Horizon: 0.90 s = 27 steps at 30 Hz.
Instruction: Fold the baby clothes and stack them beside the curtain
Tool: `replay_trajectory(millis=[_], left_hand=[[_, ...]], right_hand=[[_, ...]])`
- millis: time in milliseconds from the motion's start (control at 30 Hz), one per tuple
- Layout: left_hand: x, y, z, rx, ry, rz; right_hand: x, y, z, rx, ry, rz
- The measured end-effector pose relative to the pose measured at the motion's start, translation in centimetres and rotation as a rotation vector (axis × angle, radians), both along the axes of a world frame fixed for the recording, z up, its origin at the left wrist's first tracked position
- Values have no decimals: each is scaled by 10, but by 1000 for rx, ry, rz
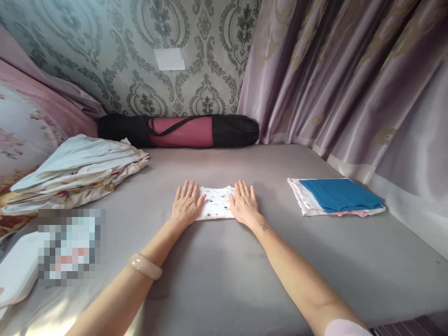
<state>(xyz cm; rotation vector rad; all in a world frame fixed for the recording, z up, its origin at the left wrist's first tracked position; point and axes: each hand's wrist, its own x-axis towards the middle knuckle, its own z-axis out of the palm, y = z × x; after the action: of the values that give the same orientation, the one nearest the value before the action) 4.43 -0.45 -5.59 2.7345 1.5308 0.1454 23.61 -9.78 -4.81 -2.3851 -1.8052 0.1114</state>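
Observation:
A small folded white garment (pixel 216 204) with a scattered print lies flat on the grey sheet, in the middle of the view. My left hand (pixel 186 204) rests flat over its left edge, fingers stretched away from me. Over the right edge lies my right hand (pixel 245 204), also flat, with its fingers slightly apart. Both thumbs point inward onto the cloth. The parts of the garment beneath my palms are hidden.
To the right sits a stack of folded clothes with a blue piece (pixel 341 195) on top. A pile of pale folded fabric (pixel 84 163) is at the left, near a white box-like object (pixel 21 261) and a blurred-out item. A black and maroon long bag (pixel 182 131) lies along the wall; curtains (pixel 315 70) hang right.

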Motion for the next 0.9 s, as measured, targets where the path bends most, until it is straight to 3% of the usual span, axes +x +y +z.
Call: replay_trajectory(millis=[133,233,500,667,900], left_hand=[[-3,4,0,-155,46,6],[-3,6,2,-169,73,9],[-11,38,23,-171,23,-112],[-7,54,33,-283,-92,-19],[-6,53,37,-372,-222,-12]], right_hand=[[9,2,-1,-94,19,-39],[12,3,-2,-106,35,-45],[29,3,9,69,73,15],[40,4,10,105,43,55],[50,9,2,54,148,5]])
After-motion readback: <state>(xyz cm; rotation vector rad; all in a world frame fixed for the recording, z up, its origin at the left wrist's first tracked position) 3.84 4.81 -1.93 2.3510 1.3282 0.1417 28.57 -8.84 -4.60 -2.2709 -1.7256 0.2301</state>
